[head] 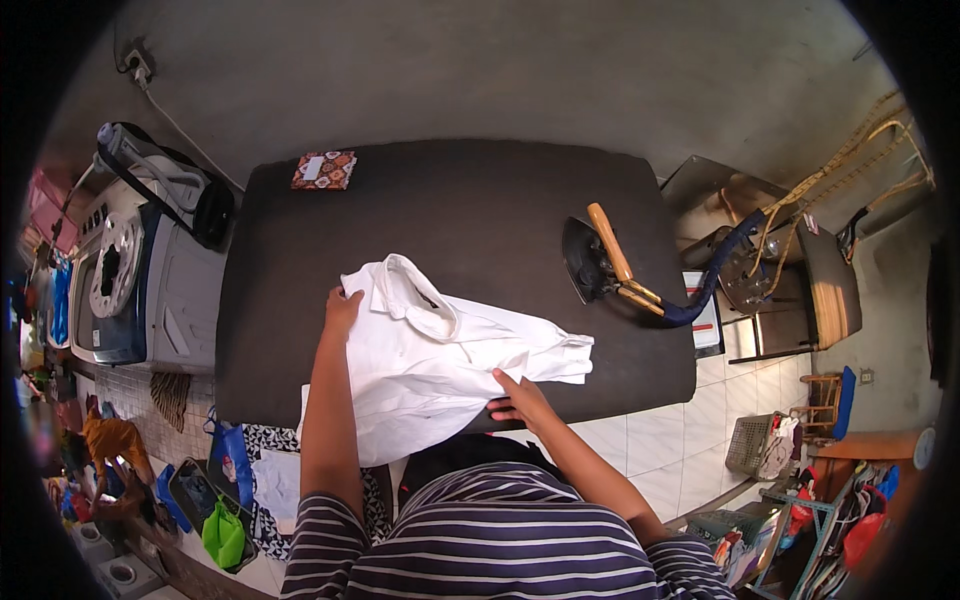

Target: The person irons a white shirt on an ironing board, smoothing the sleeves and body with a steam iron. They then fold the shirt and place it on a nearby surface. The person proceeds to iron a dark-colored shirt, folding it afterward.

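A white collared shirt (420, 375) lies rumpled on the dark padded ironing table (465, 202), its collar towards the wall and one cuff towards the right. Its lower part hangs over the table's near edge. My left hand (343, 313) grips the shirt at the shoulder on the left, thumb on top. At the shirt's near right side is my right hand (525, 401), thumb touching the cloth and fingers spread apart below it. Beyond the cuff, a steam iron (592, 259) with a wooden handle rests on the table.
From the iron, a blue-wrapped hose (712, 277) runs off the table's right side. A patterned notebook (324, 171) lies at the far left corner. A washing machine (180, 300) stands left of the table. Baskets (750, 446) sit at lower right; another person (124, 457) is at far left.
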### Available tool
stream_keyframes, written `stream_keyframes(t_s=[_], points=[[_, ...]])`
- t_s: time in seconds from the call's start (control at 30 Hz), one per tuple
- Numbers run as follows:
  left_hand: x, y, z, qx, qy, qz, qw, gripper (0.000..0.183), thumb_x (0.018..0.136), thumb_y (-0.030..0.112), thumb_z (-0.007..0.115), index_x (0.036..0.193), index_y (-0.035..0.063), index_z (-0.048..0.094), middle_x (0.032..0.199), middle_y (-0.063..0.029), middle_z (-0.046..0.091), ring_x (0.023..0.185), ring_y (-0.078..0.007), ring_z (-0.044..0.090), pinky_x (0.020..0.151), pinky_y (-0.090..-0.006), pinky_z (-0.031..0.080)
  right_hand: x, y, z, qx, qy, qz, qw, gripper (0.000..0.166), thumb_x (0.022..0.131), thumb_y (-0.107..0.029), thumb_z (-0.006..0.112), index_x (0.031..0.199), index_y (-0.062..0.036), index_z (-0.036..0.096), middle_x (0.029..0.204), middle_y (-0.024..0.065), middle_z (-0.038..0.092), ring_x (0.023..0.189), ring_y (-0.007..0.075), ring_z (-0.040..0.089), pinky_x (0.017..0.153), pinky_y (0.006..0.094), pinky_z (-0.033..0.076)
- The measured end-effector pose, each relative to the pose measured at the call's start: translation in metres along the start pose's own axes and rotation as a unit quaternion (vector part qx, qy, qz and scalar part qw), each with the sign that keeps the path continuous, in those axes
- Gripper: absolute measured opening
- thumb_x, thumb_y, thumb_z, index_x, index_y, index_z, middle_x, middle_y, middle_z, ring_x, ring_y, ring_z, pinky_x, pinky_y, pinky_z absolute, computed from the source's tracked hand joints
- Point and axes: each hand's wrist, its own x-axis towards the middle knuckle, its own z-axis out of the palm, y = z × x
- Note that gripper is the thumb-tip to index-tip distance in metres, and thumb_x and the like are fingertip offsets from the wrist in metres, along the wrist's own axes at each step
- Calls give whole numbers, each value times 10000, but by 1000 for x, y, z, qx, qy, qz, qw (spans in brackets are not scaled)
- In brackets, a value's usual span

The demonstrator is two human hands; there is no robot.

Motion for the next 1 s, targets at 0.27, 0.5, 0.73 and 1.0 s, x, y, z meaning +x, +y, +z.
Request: stream_keyframes(t_s=[0.27, 0.5, 0.73, 1.0], points=[[-64, 52, -130, -439, -285, -16, 852, 403, 913, 215, 652, 1222, -35, 588, 1215, -160, 649, 1096, -239, 639, 1001, -387, 486, -73, -107, -32, -68, 23, -218, 973, 352, 947, -242, 655, 1223, -28, 614, 1089, 56, 673, 1014, 137, 618, 870, 276, 494], [-197, 130, -270, -185, -31, 225, 956, 280, 994, 240, 582, 1189, 39, 593, 1153, -58, 625, 1087, -149, 577, 1030, -287, 388, -154, -239, -49, 141, -207, -385, 888, 303, 956, -223, 576, 1208, -56, 566, 1126, 56, 650, 1019, 164, 633, 935, 333, 486], [-256, 153, -308, -123, 170, 475, 855, 217, 1023, 201, 529, 1182, 55, 552, 1132, -19, 542, 1085, -104, 501, 982, -249, 361, -189, -301, -32, -313, 112, -645, 688, 264, 876, -200, 699, 1046, -6, 638, 976, 56, 626, 898, 146, 591, 795, 304, 475], [-287, 176, -320, -166, -55, 377, 909, 356, 981, 262, 569, 1240, 54, 442, 1067, -33, 575, 985, -108, 569, 890, -256, 456, -232, -297, -38, -159, -119, -506, 839, 142, 969, -185, 597, 954, -46, 622, 873, -5, 632, 818, 59, 577, 732, 245, 474]])
